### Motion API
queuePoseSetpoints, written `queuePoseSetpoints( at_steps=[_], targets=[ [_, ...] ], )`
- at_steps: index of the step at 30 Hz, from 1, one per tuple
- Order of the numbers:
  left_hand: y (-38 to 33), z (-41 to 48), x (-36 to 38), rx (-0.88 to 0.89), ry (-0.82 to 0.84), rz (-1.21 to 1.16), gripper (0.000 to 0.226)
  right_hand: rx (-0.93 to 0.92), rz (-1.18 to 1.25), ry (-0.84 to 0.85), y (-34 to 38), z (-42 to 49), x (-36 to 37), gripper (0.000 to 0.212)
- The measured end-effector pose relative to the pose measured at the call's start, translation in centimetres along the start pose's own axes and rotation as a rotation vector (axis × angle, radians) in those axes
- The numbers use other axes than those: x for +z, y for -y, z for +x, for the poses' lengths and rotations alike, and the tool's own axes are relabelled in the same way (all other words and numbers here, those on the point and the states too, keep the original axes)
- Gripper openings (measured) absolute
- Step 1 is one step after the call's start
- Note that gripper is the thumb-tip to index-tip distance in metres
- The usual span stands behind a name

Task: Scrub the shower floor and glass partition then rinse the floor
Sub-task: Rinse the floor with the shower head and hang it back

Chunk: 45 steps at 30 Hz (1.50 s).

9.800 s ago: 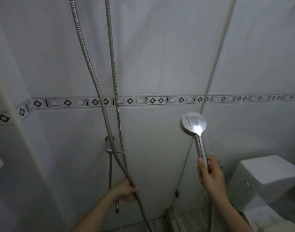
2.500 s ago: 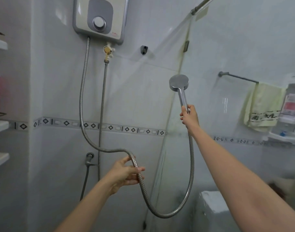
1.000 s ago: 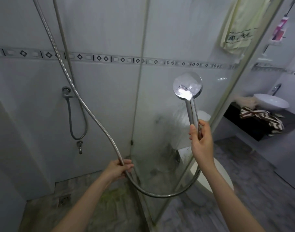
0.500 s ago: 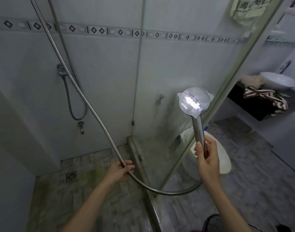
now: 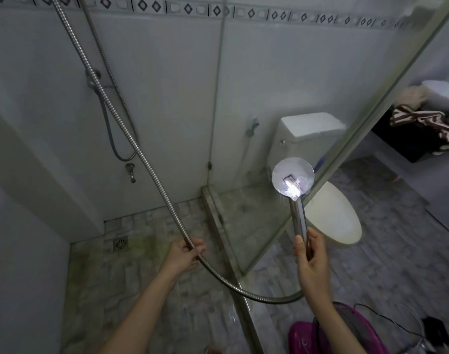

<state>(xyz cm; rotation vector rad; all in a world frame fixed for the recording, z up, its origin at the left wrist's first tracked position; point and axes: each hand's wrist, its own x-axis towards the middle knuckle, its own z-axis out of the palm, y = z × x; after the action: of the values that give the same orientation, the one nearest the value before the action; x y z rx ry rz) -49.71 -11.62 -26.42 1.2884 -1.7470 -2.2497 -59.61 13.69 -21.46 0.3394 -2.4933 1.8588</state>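
Head view: the right hand holds the round chrome hand shower head upright by its slim metal handle. The fingers and thumb are curled closed round the handle's lower end, and the disc's shiny back faces the camera with a bright glare on it. The head is in front of the clear glass partition, close to its free metal-framed edge.

The left hand is lower and to the left, its fingers wrapped round the ribbed silver shower hose. The hose slants down from the upper left across the white tiled wall and passes through this hand. From there it sags in a loop over the low kerb and rises to the handle.

Below the left hand lies the grey stone-patterned shower floor, with greenish staining near the small square metal drain.

Through the glass stands a white toilet with a cream lid. At bottom right is a magenta fan with a dark wire grille.
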Motion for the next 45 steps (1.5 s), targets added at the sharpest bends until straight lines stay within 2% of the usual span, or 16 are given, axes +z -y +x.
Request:
queuePoseSetpoints(
  at_steps=[8,12,16,19,23,28,34,38,45],
  targets=[
    [5.4,3.5,-1.9,-0.100,-0.083,-0.037,0.015,0.137,0.074,-0.124,-3.8,-1.2,6.8,0.011],
    [8.6,6.2,-3.6,-0.148,-0.124,-0.058,0.018,0.236,0.116,-0.194,-7.3,-1.5,13.1,0.029],
    [11.2,10.3,-6.1,-0.158,-0.192,-0.063,0.022,0.314,0.197,-0.089,-11.5,-1.6,18.2,0.026],
    [12.6,14.0,-7.7,-0.110,-0.265,-0.044,0.022,0.338,0.174,0.079,-16.3,-0.4,19.9,0.010],
    [14.7,18.4,-8.9,-0.052,-0.300,-0.034,0.028,0.462,0.134,0.163,-23.0,0.3,20.7,0.015],
    [17.2,22.4,-10.0,0.029,-0.353,-0.035,0.026,0.805,0.338,0.065,-29.0,-2.1,21.2,0.042],
    [18.1,26.6,-9.6,0.091,-0.348,-0.035,0.026,1.086,0.630,-0.099,-32.1,-5.8,23.2,0.020],
    [18.3,28.3,-9.9,0.107,-0.352,0.014,0.029,1.113,0.688,-0.088,-32.6,-5.8,24.7,0.014],
    [18.6,28.9,-10.8,0.129,-0.380,0.071,0.028,1.114,0.718,0.027,-33.5,-3.0,26.6,0.022]
  ],
)
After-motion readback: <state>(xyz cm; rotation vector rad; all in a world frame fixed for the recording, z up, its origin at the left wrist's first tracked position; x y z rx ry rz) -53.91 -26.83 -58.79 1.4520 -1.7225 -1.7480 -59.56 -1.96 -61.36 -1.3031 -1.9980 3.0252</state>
